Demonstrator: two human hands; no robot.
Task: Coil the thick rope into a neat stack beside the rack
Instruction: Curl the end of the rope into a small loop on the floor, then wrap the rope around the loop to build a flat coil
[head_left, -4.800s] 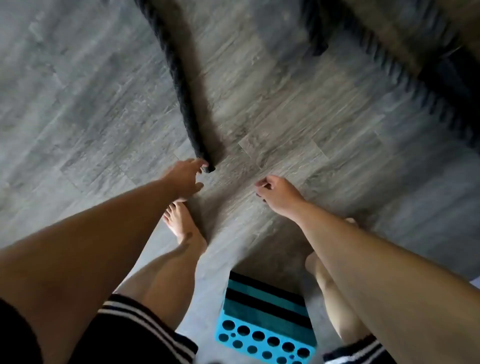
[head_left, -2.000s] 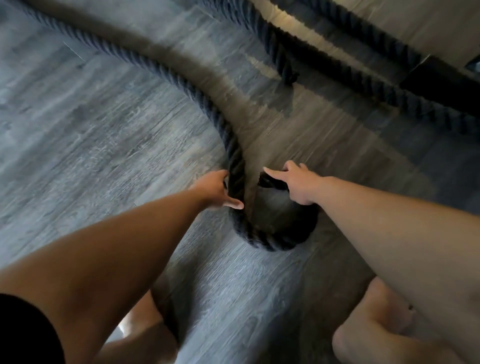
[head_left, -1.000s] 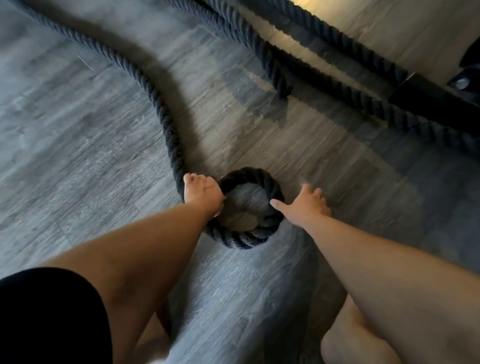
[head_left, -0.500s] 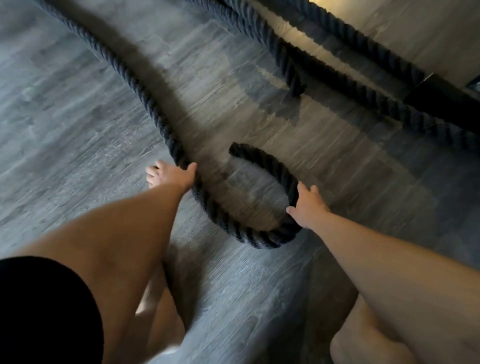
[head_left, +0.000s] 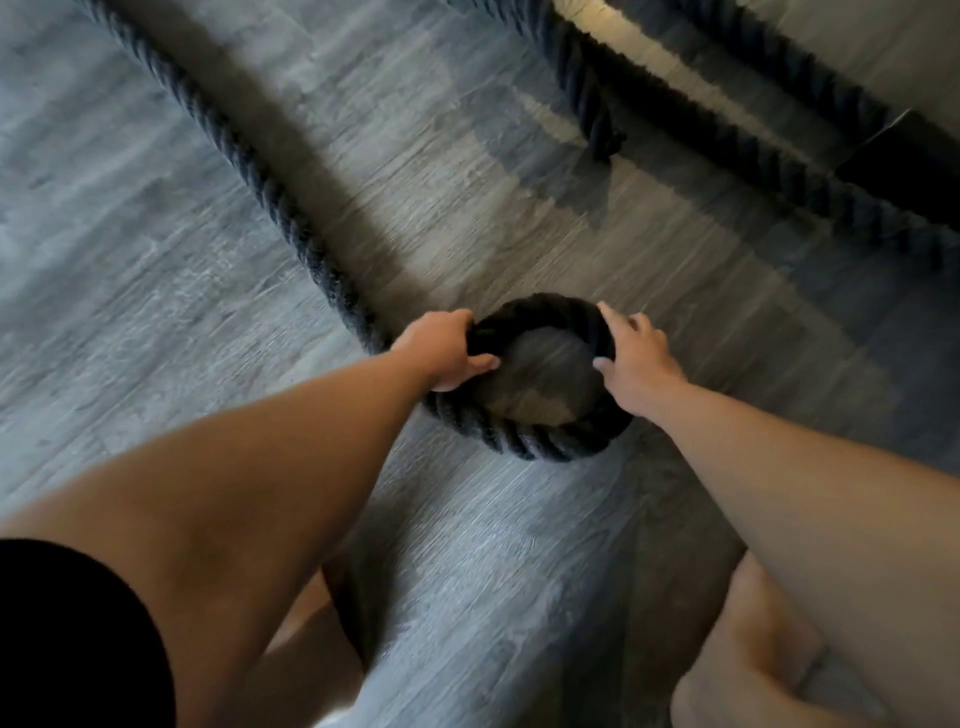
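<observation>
The thick rope (head_left: 524, 439) lies on the grey plank floor (head_left: 156, 270), and its near end is now drawn into a small closed ring between the two hands, where half a second ago it lay as an open hook with its tip pointing away from the left hand; a second ago it had been a ring too, so the loop sprang open and has been pulled shut again. The left hand (head_left: 441, 351) is clamped around the left side of the ring, thumb inside and fingers over the top, just where the long run of rope comes in from the upper left. The right hand (head_left: 631, 358) presses on the ring's right side with thumb inside the loop and fingers spread over the outer edge; whether it truly grips or only steadies the rope I cannot tell. Other stretches of the same rope cross the far floor at the upper right, one end lying loose there. This looks like the very start of the job: only the first turn of the coil exists, and nearly all the length still waits to be wound around it. The stiff rope seems inclined to spring open, so this core turn probably needs holding down while the next lap is laid
</observation>
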